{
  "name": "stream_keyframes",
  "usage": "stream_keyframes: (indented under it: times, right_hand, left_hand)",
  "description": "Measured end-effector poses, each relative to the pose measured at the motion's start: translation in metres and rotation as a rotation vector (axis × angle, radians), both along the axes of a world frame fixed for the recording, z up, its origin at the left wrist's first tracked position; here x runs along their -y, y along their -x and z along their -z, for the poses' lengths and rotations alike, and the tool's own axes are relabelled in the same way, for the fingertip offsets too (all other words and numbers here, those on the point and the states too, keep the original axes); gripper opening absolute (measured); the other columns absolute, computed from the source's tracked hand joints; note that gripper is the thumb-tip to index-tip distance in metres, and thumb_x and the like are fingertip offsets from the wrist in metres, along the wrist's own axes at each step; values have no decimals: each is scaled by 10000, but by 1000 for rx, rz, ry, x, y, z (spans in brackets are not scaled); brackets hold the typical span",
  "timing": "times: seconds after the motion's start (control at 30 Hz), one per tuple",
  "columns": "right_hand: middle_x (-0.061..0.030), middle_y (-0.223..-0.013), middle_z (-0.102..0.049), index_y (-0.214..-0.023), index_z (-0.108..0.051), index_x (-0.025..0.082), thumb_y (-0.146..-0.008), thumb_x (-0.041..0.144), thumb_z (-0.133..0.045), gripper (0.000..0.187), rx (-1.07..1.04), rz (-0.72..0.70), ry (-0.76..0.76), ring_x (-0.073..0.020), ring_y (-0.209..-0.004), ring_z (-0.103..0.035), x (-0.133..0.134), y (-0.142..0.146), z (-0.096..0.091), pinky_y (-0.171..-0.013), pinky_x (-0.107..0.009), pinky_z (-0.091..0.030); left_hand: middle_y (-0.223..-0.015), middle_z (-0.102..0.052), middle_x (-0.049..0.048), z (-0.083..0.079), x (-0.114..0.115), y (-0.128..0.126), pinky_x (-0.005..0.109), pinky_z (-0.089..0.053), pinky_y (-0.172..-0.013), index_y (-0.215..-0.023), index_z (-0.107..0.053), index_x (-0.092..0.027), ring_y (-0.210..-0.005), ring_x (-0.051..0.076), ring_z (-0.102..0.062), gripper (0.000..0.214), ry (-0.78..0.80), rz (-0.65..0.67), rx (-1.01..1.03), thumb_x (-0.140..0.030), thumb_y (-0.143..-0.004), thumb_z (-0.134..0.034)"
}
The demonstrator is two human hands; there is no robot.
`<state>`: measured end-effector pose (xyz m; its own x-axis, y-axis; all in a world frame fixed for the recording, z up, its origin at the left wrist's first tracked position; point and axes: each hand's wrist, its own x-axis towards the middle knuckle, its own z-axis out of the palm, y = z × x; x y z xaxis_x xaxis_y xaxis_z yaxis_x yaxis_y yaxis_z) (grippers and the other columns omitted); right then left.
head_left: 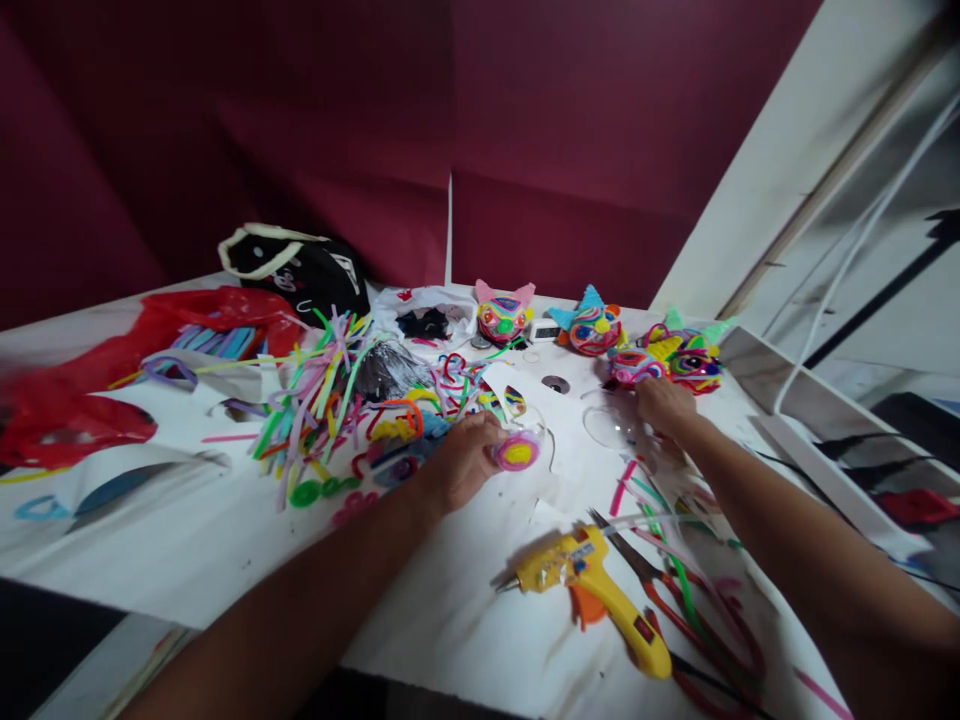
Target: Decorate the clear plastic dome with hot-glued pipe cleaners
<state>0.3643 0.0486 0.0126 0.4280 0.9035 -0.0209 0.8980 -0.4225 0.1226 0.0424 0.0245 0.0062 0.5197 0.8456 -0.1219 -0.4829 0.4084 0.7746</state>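
Observation:
My left hand (465, 455) is closed on a small clear dome with a pink and yellow coil (517, 450) on the white table (225, 540). My right hand (664, 405) reaches to the far right and rests against a colourful pipe-cleaner ball figure (637, 365); its fingers are curled, and I cannot make out a firm grip. A clear plastic half-dome (607, 425) lies just left of that hand. Another finished figure with green ears (697, 360) sits right beside it.
A yellow glue gun (592, 585) and red-handled scissors (645, 575) lie near the front edge. A pile of loose pipe cleaners (322, 400) fills the middle left. Two more figures (504, 312) (592, 322), a black bag (300, 268) and red plastic (112, 370) stand behind.

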Motion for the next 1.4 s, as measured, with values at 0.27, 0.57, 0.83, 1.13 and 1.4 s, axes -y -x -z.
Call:
stream_keyframes:
  times: [0.27, 0.57, 0.83, 1.13, 1.4]
  right_hand:
    - [-67, -992, -683, -1009, -657, 167, -903, 311, -586, 193, -148, -118, -312, -219, -929, -642, 33, 25, -48, -826, -376, -510]
    - [-26, -622, -655, -779, -634, 179, -810, 420, -526, 266, -565, -350, -352, -145, -488, -566, 96, 50, -30, -469, -258, -427]
    - [-59, -837, -696, -921, -668, 199, -838, 341, -516, 223, -540, -485, -276, -173, -680, -605, 142, 78, -25, -643, -303, -452]
    - [-93, -921, -668, -978, -657, 208, -969, 439, -360, 376, -509, -503, 9, -229, -805, -635, 197, 120, -4, -703, -350, -460]
    - [-50, -729, -673, -833, -631, 220, -878, 428, -533, 234, -590, -423, 35, -202, -649, -589, 196, 126, 5, -588, -300, -369]
  left_hand:
    - [-638, -506, -36, 7, -3, -2, 337, -507, -711, -595, -497, -176, -658, 130, -509, 231, 84, -39, 26, -144, -539, -719]
    - [-692, -597, -14, 4, -1, -3, 380, -533, -766, -622, -540, -170, -715, 158, -583, 184, 113, -64, 27, -137, -556, -709]
    - [-773, -650, 6, -3, 0, -4, 513, -513, -899, -709, -562, -171, -830, 209, -644, 208, 165, -96, 41, -127, -576, -716]
    - [-885, -674, 26, -1, -7, 0, 608, -451, -985, -794, -578, -155, -899, 202, -646, 172, 215, -144, 148, -102, -669, -683]
    - [-873, -697, 52, -7, -7, 3, 560, -512, -933, -882, -613, -148, -859, 206, -670, 105, 223, -125, 117, -138, -778, -595]
